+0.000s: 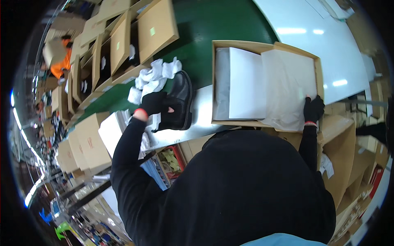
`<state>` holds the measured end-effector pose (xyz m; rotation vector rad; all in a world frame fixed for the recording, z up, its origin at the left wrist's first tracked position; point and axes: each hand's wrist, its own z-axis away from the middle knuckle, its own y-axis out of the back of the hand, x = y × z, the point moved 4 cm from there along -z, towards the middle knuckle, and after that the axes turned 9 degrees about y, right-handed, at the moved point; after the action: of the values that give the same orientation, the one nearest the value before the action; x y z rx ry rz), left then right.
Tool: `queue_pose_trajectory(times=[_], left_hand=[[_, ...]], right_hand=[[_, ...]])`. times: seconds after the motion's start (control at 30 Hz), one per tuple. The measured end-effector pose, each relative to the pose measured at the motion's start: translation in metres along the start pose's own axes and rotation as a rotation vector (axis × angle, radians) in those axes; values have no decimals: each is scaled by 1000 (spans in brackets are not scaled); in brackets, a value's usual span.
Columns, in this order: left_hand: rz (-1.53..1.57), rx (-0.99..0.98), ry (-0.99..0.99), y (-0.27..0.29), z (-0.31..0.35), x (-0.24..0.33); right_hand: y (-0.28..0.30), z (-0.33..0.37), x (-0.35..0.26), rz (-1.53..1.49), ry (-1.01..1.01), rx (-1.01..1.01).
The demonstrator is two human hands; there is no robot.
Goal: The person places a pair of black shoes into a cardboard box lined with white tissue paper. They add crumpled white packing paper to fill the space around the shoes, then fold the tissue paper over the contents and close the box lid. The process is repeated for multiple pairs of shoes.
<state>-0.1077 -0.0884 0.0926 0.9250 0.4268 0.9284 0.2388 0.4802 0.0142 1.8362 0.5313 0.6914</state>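
A black ankle boot point(180, 96) lies on its side on the metal strip of the bench, its sole toward the right. My left hand point(154, 103), in a black glove with a bare fingertip showing, is closed on the boot's upper. Crumpled white paper point(152, 77) lies just beyond that hand. To the right stands an open cardboard shoebox point(214, 82), holding a white sheet point(246, 84) and pale wrapping paper point(283, 90). My right hand point(313, 110), gloved in black, grips the box's right wall, with its thumb on the inner side.
Several open cardboard boxes point(158, 26) line the green belt point(205, 20) at the far left. White papers point(113, 133) and boxes point(88, 141) stand left of my arm. A white table point(303, 37) is at the far right. A person in orange point(61, 65) is in the left background.
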Motion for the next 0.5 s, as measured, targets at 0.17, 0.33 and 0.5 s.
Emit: queue_pose_trajectory(times=[0.17, 0.33, 0.5], left_hand=[[874, -280, -248, 69, 15, 105], [806, -191, -512, 36, -50, 199], [152, 43, -448, -26, -89, 280]], right_hand=[[-53, -7, 30, -197, 15, -252], [-3, -29, 38, -647, 82, -33], [126, -39, 4, -1522, 52, -346]])
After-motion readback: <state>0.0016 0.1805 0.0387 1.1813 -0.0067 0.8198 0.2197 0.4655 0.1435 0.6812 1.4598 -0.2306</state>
